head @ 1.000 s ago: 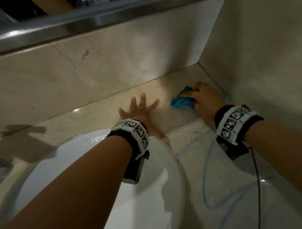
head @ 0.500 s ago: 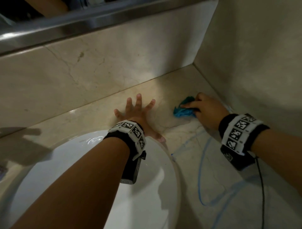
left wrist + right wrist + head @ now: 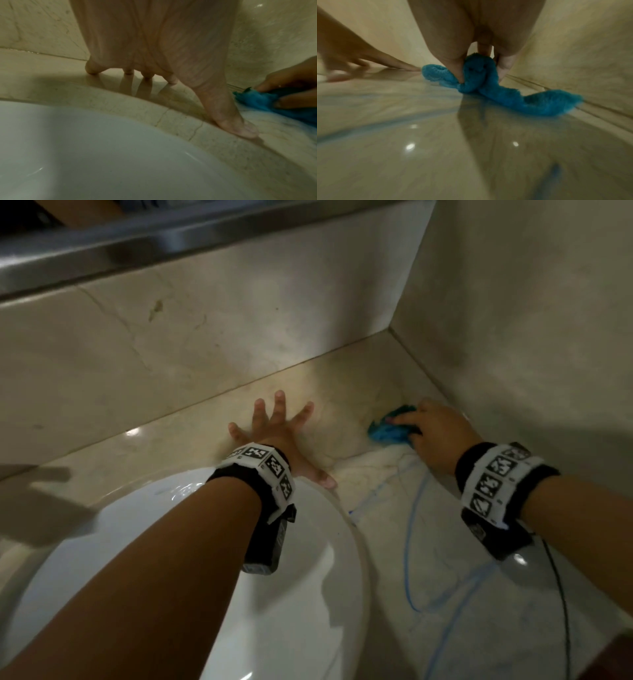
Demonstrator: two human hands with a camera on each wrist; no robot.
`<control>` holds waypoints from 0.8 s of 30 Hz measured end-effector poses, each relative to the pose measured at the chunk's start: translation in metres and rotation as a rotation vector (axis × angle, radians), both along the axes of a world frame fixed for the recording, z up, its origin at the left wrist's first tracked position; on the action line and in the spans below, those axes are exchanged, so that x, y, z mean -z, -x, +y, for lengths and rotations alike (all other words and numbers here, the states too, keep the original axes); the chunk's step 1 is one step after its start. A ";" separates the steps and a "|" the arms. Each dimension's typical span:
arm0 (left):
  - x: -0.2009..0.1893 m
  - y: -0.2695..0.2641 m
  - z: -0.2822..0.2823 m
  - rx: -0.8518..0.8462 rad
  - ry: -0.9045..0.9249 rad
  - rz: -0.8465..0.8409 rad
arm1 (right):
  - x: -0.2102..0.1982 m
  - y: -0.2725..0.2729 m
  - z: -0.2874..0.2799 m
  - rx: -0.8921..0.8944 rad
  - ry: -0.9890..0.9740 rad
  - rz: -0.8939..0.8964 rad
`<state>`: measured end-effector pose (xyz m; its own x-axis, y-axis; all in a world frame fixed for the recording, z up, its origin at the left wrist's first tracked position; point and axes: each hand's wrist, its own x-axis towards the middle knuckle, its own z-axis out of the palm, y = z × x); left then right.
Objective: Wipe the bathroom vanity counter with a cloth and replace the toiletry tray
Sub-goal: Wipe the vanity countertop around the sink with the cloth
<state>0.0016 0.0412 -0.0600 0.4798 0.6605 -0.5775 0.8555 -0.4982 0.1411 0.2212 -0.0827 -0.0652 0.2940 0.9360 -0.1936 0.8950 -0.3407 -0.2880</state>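
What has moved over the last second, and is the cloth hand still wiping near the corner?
The right hand has slid the crumpled blue cloth a little along the beige marble counter, from nearer the back corner toward the front and then back out by the side wall; it still grips the cloth. The left hand stays spread flat beside the white basin.

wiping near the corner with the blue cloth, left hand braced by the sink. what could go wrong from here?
1. The right hand holds the blue cloth bunched, so little fabric touches the counter and the wall corner may get missed.
2. Blue streaks mark the counter nearer the person; wiping may smear them rather than lift them.
3. The left hand is braced on glossy stone at the sink rim and could slip.
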 end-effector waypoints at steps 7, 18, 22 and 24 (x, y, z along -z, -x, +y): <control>0.000 0.002 -0.002 0.020 -0.005 0.019 | 0.000 -0.003 0.005 0.166 -0.030 -0.073; 0.000 0.015 -0.017 0.002 -0.038 -0.051 | 0.002 -0.008 0.003 0.210 -0.025 -0.095; -0.001 0.019 -0.023 0.008 -0.025 -0.070 | 0.001 0.028 -0.007 0.195 -0.007 -0.069; -0.002 0.023 -0.025 0.017 -0.032 -0.081 | -0.004 0.052 -0.020 0.103 -0.003 -0.030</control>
